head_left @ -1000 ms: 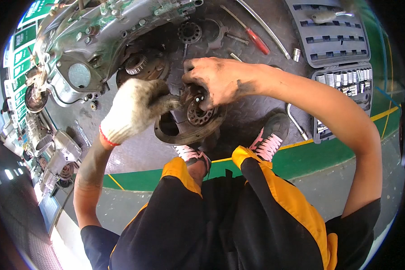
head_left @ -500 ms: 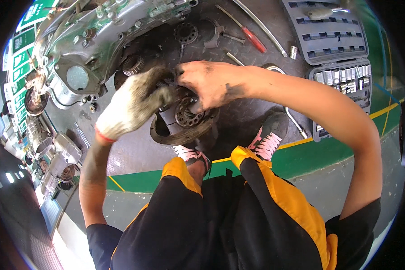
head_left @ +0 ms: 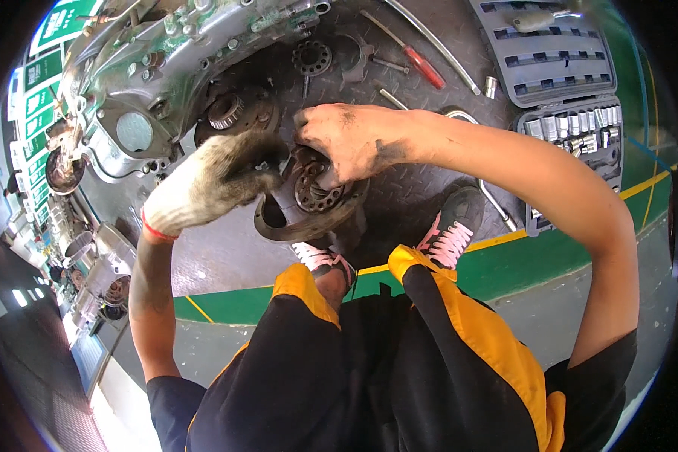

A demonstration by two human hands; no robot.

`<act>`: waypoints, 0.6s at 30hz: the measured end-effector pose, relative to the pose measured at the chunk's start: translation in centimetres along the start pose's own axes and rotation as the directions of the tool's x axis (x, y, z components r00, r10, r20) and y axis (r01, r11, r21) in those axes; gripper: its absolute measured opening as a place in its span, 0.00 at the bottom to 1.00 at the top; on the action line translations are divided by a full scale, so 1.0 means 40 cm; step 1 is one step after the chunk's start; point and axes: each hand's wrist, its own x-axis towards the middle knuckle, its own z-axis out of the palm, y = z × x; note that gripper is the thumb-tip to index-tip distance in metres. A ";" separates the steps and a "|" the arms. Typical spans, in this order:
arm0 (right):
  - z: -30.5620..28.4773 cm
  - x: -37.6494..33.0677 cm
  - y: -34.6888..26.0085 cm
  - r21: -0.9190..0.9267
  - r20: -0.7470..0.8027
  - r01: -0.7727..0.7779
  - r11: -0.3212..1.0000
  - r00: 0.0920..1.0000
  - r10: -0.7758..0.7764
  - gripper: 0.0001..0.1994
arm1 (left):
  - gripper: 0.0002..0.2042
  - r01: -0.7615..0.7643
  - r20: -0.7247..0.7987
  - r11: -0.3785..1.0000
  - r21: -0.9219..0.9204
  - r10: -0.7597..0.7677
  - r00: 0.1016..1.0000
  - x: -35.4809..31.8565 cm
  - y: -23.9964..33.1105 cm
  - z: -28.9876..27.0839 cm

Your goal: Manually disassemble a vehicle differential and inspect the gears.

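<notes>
My left hand (head_left: 211,184), in a dirty white knit glove, is closed just left of a dark round metal part. A small glint shows at its blackened fingertips, too little to name. Bare and smudged with grease, my right hand (head_left: 346,142) curls over the top of a dark ring with holes (head_left: 316,194), its fingers gripping there; the thumb side is partly hidden. Around that ring stands a wider curved metal housing (head_left: 301,228), with its rim toward me. Beyond my left hand, a toothed gear (head_left: 226,111) sits on a dark round flange.
A large metal casing (head_left: 132,132) fills the far left. A holed ring (head_left: 310,58), a red-handled screwdriver (head_left: 423,66) and metal bars (head_left: 437,45) lie on the tread-plate surface. At right, a socket set case (head_left: 572,128) lies open. My shoes (head_left: 450,233) are close by the housing.
My left hand has pulled away leftward from my right hand, uncovering more of the gear and flange behind it. My right hand has stayed on the holed ring.
</notes>
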 end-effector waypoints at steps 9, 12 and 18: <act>-0.074 -0.012 -0.046 -0.006 -0.011 -0.190 0.982 0.982 0.190 0.36 | 0.13 -0.277 -0.374 0.742 0.610 0.578 0.725 -0.022 -0.074 0.057; -0.063 0.024 -0.076 -0.186 -0.220 -0.111 0.976 0.973 0.069 0.31 | 0.18 -0.148 -0.491 0.975 -0.163 0.050 0.870 -0.067 -0.042 0.170; -0.117 0.081 -0.132 -0.150 0.282 -0.134 0.979 0.944 0.173 0.17 | 0.13 -0.044 -0.550 0.974 -0.221 -0.087 0.830 -0.057 -0.074 0.332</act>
